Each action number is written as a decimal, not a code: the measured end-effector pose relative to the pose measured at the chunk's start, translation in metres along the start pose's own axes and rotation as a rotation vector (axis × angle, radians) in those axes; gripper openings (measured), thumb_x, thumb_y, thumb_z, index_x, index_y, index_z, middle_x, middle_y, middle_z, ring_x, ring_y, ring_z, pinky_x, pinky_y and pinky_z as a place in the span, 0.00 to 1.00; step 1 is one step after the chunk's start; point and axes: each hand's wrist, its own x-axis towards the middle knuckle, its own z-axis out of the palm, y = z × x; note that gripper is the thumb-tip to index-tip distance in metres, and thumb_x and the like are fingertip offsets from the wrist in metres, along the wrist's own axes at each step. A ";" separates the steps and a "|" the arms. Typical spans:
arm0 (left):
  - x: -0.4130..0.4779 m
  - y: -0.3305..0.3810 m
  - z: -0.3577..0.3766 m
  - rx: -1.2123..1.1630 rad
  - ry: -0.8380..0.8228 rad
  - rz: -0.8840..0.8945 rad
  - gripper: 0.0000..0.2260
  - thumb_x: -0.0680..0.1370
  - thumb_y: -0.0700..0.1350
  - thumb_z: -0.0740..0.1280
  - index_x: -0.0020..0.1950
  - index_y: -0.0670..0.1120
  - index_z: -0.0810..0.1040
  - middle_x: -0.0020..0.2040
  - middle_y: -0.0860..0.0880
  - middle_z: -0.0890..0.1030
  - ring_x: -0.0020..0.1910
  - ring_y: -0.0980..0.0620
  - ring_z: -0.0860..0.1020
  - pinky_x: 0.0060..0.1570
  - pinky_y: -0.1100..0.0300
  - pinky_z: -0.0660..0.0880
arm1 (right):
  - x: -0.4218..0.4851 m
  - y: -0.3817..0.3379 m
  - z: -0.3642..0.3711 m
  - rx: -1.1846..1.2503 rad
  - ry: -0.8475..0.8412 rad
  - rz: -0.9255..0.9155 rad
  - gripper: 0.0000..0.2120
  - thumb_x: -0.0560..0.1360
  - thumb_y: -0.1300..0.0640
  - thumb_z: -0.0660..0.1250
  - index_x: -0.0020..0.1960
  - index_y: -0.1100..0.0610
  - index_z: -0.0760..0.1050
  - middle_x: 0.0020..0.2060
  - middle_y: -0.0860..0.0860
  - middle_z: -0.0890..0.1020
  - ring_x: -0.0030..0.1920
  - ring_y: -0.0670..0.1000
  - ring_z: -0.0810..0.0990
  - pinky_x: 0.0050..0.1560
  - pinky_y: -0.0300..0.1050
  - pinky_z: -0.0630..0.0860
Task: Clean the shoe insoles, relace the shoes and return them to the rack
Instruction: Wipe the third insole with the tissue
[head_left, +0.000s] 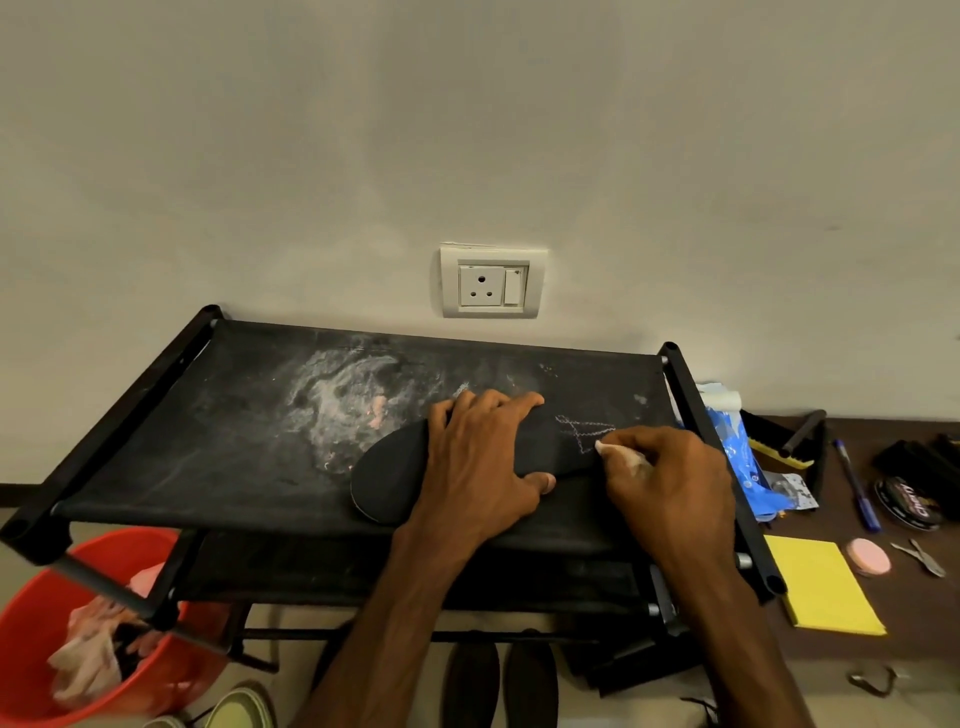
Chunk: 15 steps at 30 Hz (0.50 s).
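Partly hidden: the dark flat foam insole (395, 478) lies on the top shelf of the black fabric shoe rack (208, 441), its middle covered by the left hand, its right end behind the right hand.
Hard to make out: the small whitish wad (621, 454) in the right hand, perhaps a tissue or wipe; only its tip shows.
Cut off: dark shoes (498, 680) under the rack at the near edge; a pale shoe (241, 709) at the bottom edge.
Left hand (485, 462): spread flat, palm down, pressing the insole against the shelf, thumb on its near edge.
Right hand (670, 483): fingers curled tight around the wad, its tip touching the insole's right part beside pale stitching (582, 431).
Shelf: whitish dusty smear (343, 400) left of the hands.
Far left, low: orange plastic bucket (47, 623) holding crumpled rags.
Right, on the floor: yellow cloth (821, 587), blue pen (857, 488), round polish tin (906, 504).
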 end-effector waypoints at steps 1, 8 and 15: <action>-0.001 0.000 0.000 0.000 0.003 0.004 0.36 0.71 0.63 0.74 0.76 0.61 0.65 0.69 0.56 0.72 0.71 0.52 0.65 0.70 0.54 0.52 | 0.002 0.002 -0.003 -0.003 0.030 0.019 0.07 0.74 0.52 0.73 0.51 0.48 0.87 0.43 0.49 0.87 0.46 0.53 0.84 0.49 0.55 0.82; 0.001 0.000 0.001 0.007 0.016 0.004 0.36 0.70 0.62 0.74 0.75 0.61 0.65 0.68 0.56 0.72 0.69 0.53 0.67 0.69 0.54 0.53 | -0.002 -0.003 0.000 -0.040 -0.024 -0.037 0.08 0.73 0.56 0.73 0.50 0.49 0.87 0.43 0.49 0.87 0.45 0.54 0.84 0.49 0.54 0.83; 0.001 -0.002 0.002 -0.013 0.017 0.001 0.36 0.70 0.62 0.74 0.76 0.61 0.66 0.67 0.56 0.72 0.69 0.53 0.67 0.69 0.55 0.52 | 0.003 0.009 -0.006 0.005 0.080 0.018 0.05 0.73 0.54 0.72 0.47 0.50 0.86 0.40 0.50 0.87 0.45 0.56 0.84 0.48 0.57 0.82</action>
